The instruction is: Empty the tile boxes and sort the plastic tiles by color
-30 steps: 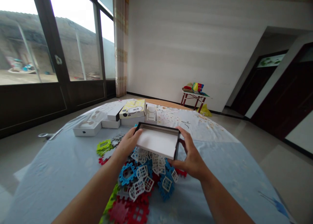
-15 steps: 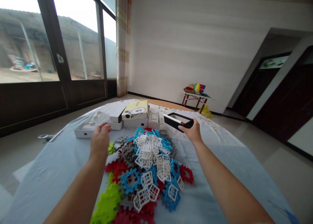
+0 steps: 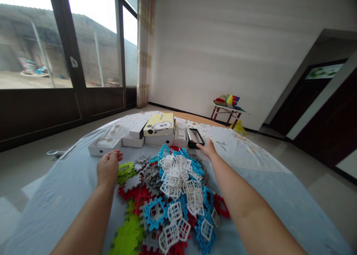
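My right hand (image 3: pixel 208 149) is at the front right corner of a small black-rimmed box (image 3: pixel 192 145), which sits on the table. Its thumb lies along the box's front edge, while the fingertips stand a little apart from the side. Fingers loosely bent and holding nothing, my left hand (image 3: pixel 108 166) hovers in front of an open white box (image 3: pixel 95 150) with a moulded insert. Between my arms lies a heap of toothed plastic building pieces: white lattice window pieces (image 3: pixel 171 175) on top, blue frames (image 3: pixel 154 213), red and grey ones, and lime-green plates (image 3: pixel 126 234).
Along the back of the heap stand a yellow cartoon-print box (image 3: pixel 158 125), white boxes (image 3: pixel 133 141) and a white tray insert (image 3: pixel 181 132). The round table has a pale blue cloth (image 3: pixel 267 195). Farther off, a small table (image 3: pixel 228 109) carries colourful packages near the wall.
The black-rimmed box has come down and left from my right hand's hold and now stands beside the white tray insert. My left hand has dropped slightly. The view has shifted a little.
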